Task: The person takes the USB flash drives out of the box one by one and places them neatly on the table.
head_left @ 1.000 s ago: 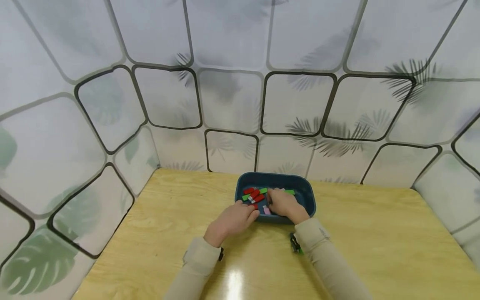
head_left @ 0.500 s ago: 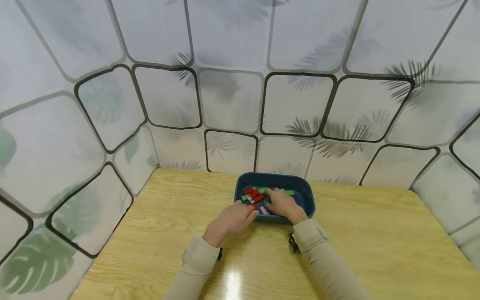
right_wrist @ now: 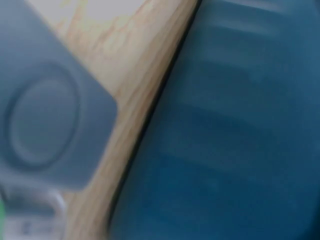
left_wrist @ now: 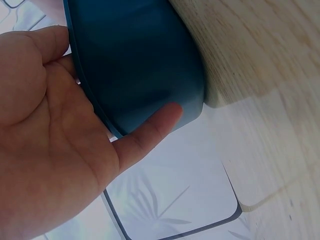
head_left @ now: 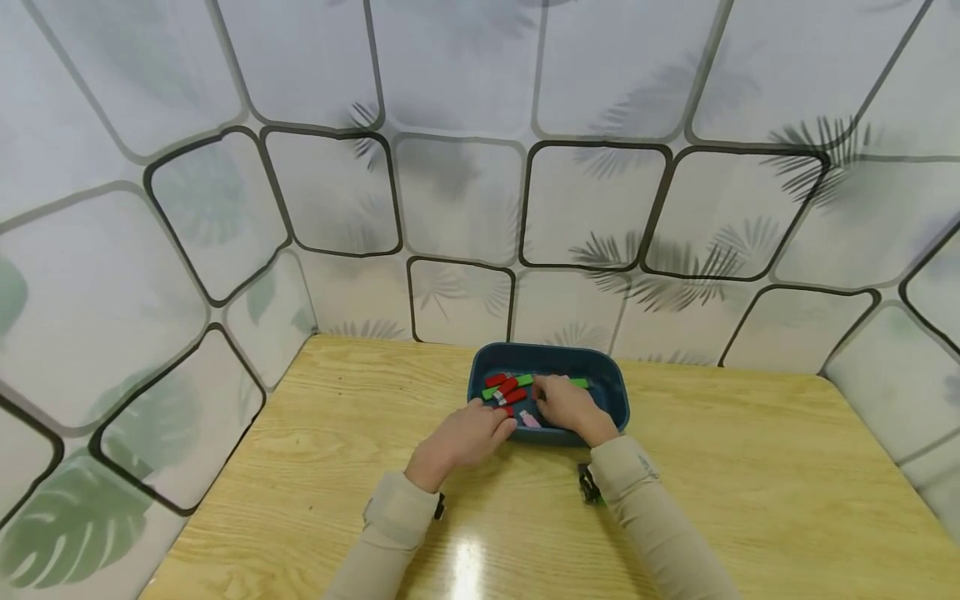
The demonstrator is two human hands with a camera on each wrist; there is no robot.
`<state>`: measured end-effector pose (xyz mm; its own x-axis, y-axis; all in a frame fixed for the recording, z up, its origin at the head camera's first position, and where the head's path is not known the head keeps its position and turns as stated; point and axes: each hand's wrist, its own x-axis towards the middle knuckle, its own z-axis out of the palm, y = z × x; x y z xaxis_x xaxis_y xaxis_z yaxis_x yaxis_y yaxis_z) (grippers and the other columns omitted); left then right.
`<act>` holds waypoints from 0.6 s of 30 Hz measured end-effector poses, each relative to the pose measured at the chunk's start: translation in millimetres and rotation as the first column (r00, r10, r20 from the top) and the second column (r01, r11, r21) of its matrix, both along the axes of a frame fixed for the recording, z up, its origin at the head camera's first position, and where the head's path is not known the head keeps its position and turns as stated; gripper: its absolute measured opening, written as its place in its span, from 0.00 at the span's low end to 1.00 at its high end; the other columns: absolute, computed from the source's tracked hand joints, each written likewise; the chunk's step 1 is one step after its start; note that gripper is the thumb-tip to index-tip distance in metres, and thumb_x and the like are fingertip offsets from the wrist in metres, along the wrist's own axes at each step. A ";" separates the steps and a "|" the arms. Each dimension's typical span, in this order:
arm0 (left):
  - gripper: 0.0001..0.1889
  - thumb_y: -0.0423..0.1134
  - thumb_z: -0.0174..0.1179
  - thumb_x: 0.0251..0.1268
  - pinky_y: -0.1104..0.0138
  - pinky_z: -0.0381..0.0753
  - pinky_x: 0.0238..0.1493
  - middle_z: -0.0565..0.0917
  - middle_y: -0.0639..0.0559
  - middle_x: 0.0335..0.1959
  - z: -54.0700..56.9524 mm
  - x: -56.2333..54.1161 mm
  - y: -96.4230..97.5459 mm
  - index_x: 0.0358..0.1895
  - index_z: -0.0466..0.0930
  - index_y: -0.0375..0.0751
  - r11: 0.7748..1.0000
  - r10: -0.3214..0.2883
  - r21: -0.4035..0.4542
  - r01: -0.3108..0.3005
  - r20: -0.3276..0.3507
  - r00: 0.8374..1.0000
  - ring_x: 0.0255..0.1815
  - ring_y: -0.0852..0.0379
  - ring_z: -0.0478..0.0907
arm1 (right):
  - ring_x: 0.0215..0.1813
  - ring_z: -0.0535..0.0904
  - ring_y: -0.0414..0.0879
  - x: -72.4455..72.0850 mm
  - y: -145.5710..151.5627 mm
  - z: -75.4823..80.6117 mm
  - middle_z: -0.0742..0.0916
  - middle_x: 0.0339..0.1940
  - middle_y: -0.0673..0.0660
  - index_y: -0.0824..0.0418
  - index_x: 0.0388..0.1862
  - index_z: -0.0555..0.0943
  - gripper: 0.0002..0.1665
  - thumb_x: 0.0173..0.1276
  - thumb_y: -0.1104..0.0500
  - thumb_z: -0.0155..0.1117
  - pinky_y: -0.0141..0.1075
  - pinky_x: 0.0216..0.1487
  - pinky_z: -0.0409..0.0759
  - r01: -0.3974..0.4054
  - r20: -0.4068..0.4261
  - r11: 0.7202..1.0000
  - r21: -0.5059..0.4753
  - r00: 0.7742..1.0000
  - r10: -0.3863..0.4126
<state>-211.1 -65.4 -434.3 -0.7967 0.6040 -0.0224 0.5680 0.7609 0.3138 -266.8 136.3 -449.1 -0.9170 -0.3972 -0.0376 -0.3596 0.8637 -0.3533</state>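
A dark blue plastic bin [head_left: 611,372] holds several red, green and pink USB flash drives. My left hand [head_left: 461,437] grips its near left rim. In the left wrist view, the little finger [left_wrist: 152,127] lies along the outer wall while other fingers pass behind the rim. My right hand [head_left: 566,404] reaches into the middle of the bin, fingers bent down; I cannot tell whether they pinch something. Left of it are red flash drives [head_left: 513,397] and a green one [head_left: 524,380]. A pink flash drive [head_left: 529,419] lies near the front wall, another green one [head_left: 578,382] beyond the right hand.
The bin stands on a wooden table [head_left: 360,400] near its back edge, before a patterned curtain wall [head_left: 465,200]. Close to the right wrist camera is a grey piece with a round recess [right_wrist: 42,120]; beside it shows a metal connector [right_wrist: 35,215] with a green edge.
My right fingers spread toward the red drives, then drew back in. The pink drive by the front wall has turned, its connector now pointing up and left. My left hand stays on the rim.
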 end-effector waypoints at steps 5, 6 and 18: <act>0.19 0.48 0.41 0.83 0.58 0.74 0.55 0.85 0.52 0.39 -0.3 0.1 0.2 0.45 0.82 0.44 1.000 0.011 -0.005 -0.011 0.009 1.000 0.43 0.52 0.77 | 0.28 0.77 0.46 2.4 7.3 5.0 0.85 0.37 0.57 0.60 0.51 0.76 0.12 0.69 0.65 0.62 0.41 0.29 0.75 0.068 0.027 0.996 -0.051 0.997 -0.067; 0.20 0.48 0.41 0.83 0.59 0.74 0.54 0.85 0.52 0.39 -0.1 -0.2 0.2 0.44 0.82 0.44 1.000 0.015 -0.006 -0.015 0.011 1.000 0.43 0.52 0.76 | 0.27 0.76 0.46 3.5 9.0 7.1 0.85 0.36 0.57 0.61 0.53 0.75 0.14 0.69 0.65 0.62 0.40 0.27 0.73 0.078 0.033 0.994 -0.078 0.997 -0.075; 0.19 0.50 0.42 0.82 0.58 0.76 0.51 0.85 0.53 0.39 1.1 -1.1 0.4 0.44 0.83 0.46 0.999 0.041 0.006 -0.041 0.033 0.999 0.43 0.52 0.75 | 0.33 0.77 0.42 35.7 26.1 27.3 0.82 0.34 0.51 0.62 0.47 0.80 0.09 0.69 0.64 0.65 0.37 0.36 0.78 -0.012 -0.140 0.891 -0.454 0.988 -0.058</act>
<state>-212.2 -65.0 -433.2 -0.8197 0.5711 -0.0451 0.5257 0.7811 0.3370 -231.2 162.4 -421.8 -0.9073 -0.3174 0.2759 -0.4193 0.6312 -0.6525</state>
